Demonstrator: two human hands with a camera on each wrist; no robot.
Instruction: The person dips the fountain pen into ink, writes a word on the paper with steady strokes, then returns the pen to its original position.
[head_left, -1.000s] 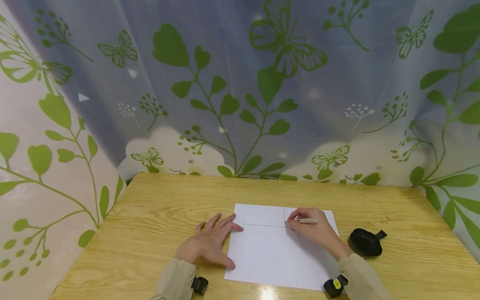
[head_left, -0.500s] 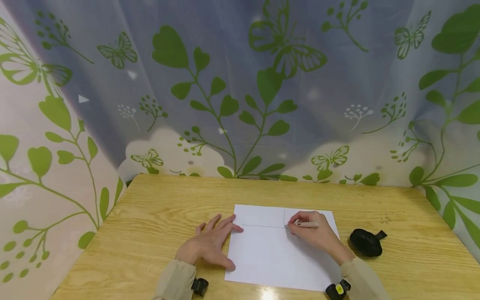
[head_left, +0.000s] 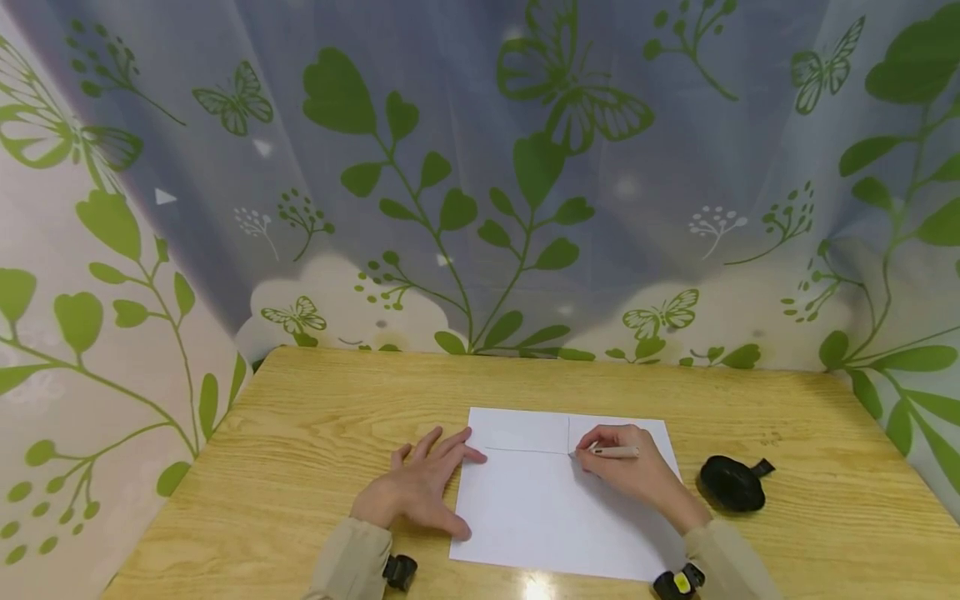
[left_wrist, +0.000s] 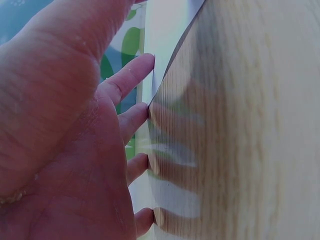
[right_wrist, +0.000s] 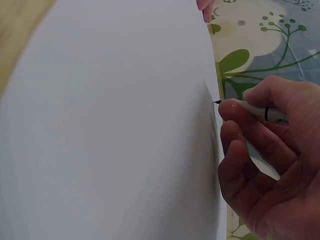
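A sheet of white paper (head_left: 540, 517) lies on the wooden table. My right hand (head_left: 633, 467) pinches a slim white pen (head_left: 617, 452) between thumb and fingers, its dark tip at the paper's surface. The tip sits where a thin horizontal line (head_left: 525, 450) and a short vertical line (head_left: 568, 433) meet in the upper part of the sheet. My left hand (head_left: 420, 487) is spread with fingers apart, index fingertip and thumb at the sheet's left edge. In the left wrist view, its other fingertips rest on the wood. Nothing is in the left palm.
A small black object with a short strap (head_left: 731, 483) lies right of the paper on the table (head_left: 337, 400). A curtain (head_left: 480, 208) with green leaves and butterflies hangs behind the table's far edge. Black camera mounts sit at both wrists.
The right hand has moved slightly toward the person with the pen, and the vertical line now reaches down to the horizontal one. The left hand has stayed in place.
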